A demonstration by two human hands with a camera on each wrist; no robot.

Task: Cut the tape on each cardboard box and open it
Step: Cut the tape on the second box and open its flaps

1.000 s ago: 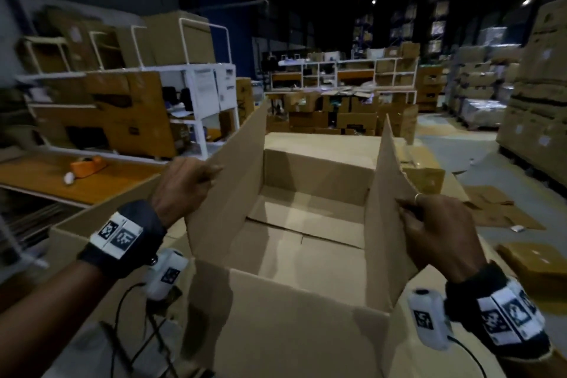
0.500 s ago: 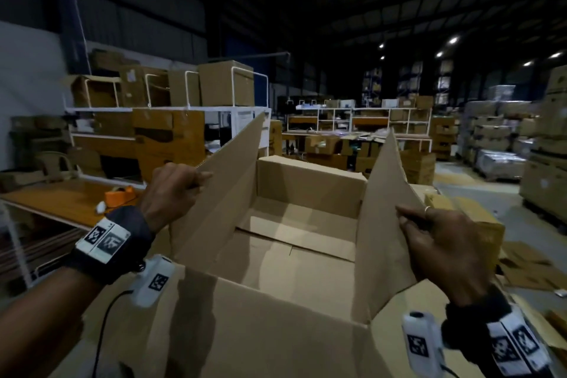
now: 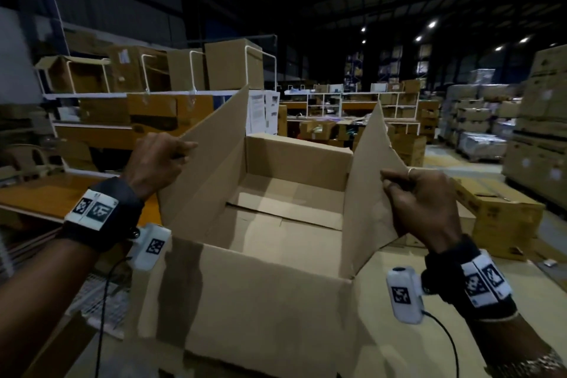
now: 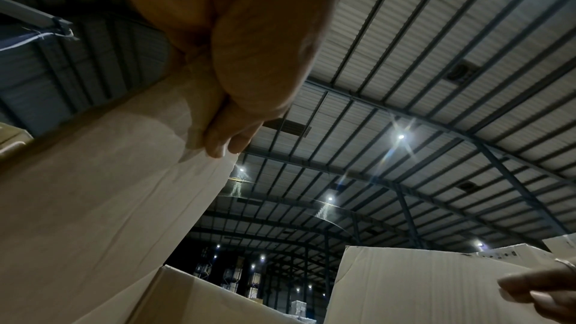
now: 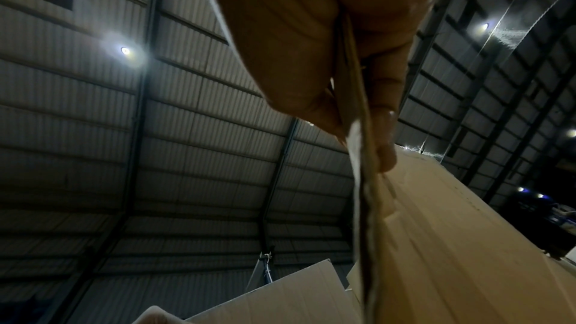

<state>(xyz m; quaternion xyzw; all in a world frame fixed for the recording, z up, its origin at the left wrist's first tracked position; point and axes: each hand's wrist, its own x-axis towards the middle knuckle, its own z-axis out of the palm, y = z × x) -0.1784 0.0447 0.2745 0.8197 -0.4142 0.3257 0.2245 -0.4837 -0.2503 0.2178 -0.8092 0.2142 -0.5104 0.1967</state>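
A large brown cardboard box [image 3: 264, 301] stands open in front of me, empty inside, with its bottom flaps showing. My left hand [image 3: 159, 159] grips the edge of the upright left flap [image 3: 208, 175]; the left wrist view shows the fingers [image 4: 230, 137] curled over that flap [image 4: 93, 194]. My right hand [image 3: 420, 202] pinches the edge of the raised right flap [image 3: 371, 169], with thumb and fingers on either side of the flap [image 5: 364, 181] in the right wrist view. No cutter is in view.
A wooden table [image 3: 46, 196] lies at the left, with white shelving [image 3: 159, 95] full of cartons behind it. Another cardboard box [image 3: 506, 221] sits low at the right. Stacked cartons [image 3: 540, 132] line the right side, and more shelves [image 3: 352, 101] stand far back.
The view has tilted upward, showing more ceiling. Both hands keep hold of the two side flaps, which stay raised; the box sits lower in the picture.
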